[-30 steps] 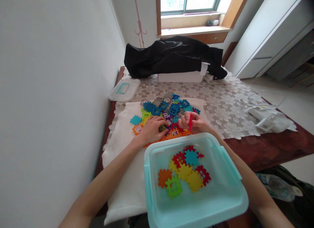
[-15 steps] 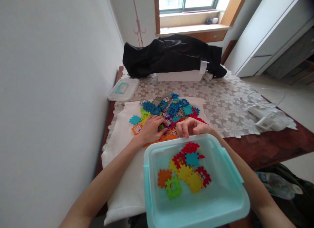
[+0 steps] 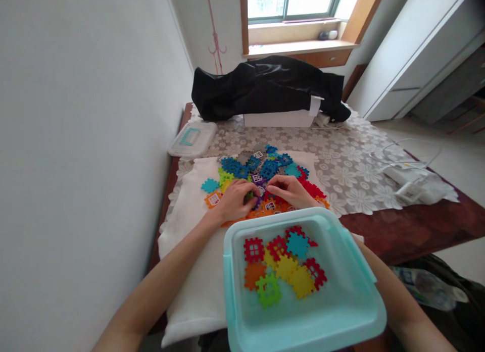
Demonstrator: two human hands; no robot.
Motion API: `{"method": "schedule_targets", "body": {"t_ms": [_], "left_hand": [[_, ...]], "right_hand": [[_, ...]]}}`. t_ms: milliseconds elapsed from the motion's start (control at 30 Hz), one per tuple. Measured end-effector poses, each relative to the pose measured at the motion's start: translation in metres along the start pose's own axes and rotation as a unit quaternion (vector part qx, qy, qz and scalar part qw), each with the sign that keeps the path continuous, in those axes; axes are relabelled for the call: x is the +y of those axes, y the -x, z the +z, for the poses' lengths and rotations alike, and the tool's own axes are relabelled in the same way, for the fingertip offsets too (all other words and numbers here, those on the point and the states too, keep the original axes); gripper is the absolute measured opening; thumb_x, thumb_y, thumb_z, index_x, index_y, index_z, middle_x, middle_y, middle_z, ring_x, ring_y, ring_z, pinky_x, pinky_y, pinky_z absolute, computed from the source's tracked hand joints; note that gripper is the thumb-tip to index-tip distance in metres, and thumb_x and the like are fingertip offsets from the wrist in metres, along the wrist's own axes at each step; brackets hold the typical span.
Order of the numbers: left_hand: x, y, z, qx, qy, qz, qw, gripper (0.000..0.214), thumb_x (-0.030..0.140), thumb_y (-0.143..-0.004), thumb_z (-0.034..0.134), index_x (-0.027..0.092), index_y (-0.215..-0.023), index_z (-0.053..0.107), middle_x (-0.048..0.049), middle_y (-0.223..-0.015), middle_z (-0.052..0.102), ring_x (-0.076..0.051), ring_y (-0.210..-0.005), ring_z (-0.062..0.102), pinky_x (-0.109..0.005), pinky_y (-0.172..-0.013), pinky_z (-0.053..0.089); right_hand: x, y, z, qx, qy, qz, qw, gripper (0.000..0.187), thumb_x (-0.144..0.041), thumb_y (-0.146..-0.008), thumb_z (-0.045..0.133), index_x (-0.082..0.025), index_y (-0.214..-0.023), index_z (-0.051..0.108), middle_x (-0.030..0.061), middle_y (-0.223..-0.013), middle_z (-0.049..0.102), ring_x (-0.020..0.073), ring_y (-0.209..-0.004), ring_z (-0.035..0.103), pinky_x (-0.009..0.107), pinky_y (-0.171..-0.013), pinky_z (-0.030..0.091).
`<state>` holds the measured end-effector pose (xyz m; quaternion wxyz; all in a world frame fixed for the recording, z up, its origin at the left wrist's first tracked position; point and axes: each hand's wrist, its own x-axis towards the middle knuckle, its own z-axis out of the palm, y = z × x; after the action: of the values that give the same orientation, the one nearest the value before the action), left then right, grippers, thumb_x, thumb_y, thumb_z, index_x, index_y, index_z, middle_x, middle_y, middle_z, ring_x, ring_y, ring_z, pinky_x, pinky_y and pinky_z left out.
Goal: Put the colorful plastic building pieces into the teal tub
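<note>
The left hand's [image 3: 238,198] fingers curve half-closed over a green piece [image 3: 249,196], grip unclear; the right hand's [image 3: 290,188] fingers bend close to its thumb, their hold impossible to tell. Both reach a heap of toothed plastic tiles [image 3: 270,168] on white cloth [image 3: 185,210], toward the tabletop's [image 3: 379,236] left edge. Nearer, a round-cornered turquoise tub [image 3: 322,311] contains similar tiles [image 3: 286,267]; a translucent lid [image 3: 193,140] lies by the far-left corner.

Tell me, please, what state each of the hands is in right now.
Left hand: curled at the plastic pieces; grip cannot be told.
Right hand: curled over the same pieces; whether holding one cannot be told.
</note>
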<state>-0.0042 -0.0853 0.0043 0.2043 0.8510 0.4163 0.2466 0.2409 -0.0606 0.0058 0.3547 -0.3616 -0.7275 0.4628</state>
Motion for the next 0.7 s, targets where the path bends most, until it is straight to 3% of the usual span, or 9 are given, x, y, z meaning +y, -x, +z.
{"method": "schedule_targets", "body": {"t_ms": [233,567,700], "left_hand": [[-0.004,-0.001,0.003,0.092,0.1,-0.036,0.99,0.009,0.024,-0.097,0.064,0.022,-0.105,0.07,-0.0032,-0.105,0.076,-0.019,-0.1,0.069,-0.035,-0.094,0.053],[-0.005,0.0,0.005,0.079,0.105,-0.047,0.99,0.017,0.035,-0.101,0.063,0.023,-0.108,0.073,-0.0041,-0.108,0.077,-0.019,-0.103,0.071,-0.036,-0.1,0.056],[-0.008,-0.001,0.007,0.086,0.091,-0.047,0.991,0.02,0.027,-0.103,0.055,0.023,-0.115,0.071,-0.0048,-0.114,0.076,-0.019,-0.109,0.07,-0.037,-0.103,0.055]], "right_hand": [[0.012,0.001,0.011,-0.043,0.204,-0.062,0.976,0.027,-0.043,-0.1,0.067,-0.019,-0.094,0.077,0.0043,-0.082,0.074,0.0147,-0.07,0.061,0.026,-0.067,0.041],[0.015,0.002,0.01,-0.045,0.263,-0.095,0.959,0.026,-0.039,-0.102,0.062,-0.02,-0.09,0.075,0.0042,-0.079,0.073,0.0151,-0.069,0.058,0.026,-0.066,0.038],[0.017,0.002,0.012,-0.008,0.213,-0.073,0.974,0.026,-0.039,-0.099,0.064,-0.019,-0.085,0.073,0.0019,-0.072,0.068,0.0138,-0.064,0.054,0.026,-0.063,0.036]]}}
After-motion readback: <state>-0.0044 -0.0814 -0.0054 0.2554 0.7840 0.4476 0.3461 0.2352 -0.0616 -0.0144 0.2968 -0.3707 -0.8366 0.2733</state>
